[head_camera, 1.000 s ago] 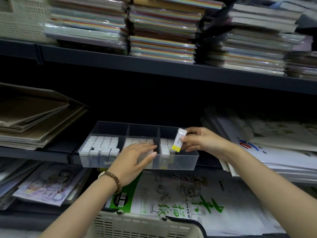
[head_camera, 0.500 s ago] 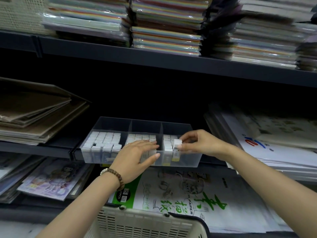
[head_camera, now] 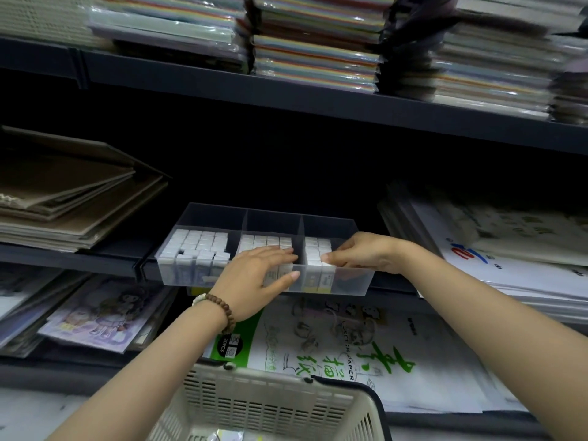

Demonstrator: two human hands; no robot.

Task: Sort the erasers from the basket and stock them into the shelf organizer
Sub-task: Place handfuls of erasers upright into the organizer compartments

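The dark shelf (head_camera: 286,100) runs above and behind the shelf organizer (head_camera: 353,280), a clear tray with three compartments sitting at a shelf's front edge. Above the organizer lie stacks of wrapped coloured paper (head_camera: 315,55). To its left is a pile of brown card sheets (head_camera: 70,198); to its right, large white paper packs (head_camera: 509,256). Below it lies a sketch paper pack (head_camera: 350,351) with green lettering. Nearer the camera than the organizer is the cream slotted basket (head_camera: 254,405); what lies in it is too blurred to tell.

The left hand (head_camera: 254,275) lies over the organizer's middle compartment, its fingers stretched out on the tops there and its thumb against the front wall, gripping nothing. The right hand (head_camera: 362,253) reaches into the right compartment, its bent fingers pinching the top of an eraser (head_camera: 327,272) that stands at the front of that compartment.

White erasers (head_camera: 197,246) stand upright in rows in all three compartments, fullest on the left. A beaded bracelet (head_camera: 219,308) circles the left wrist, below the organizer.
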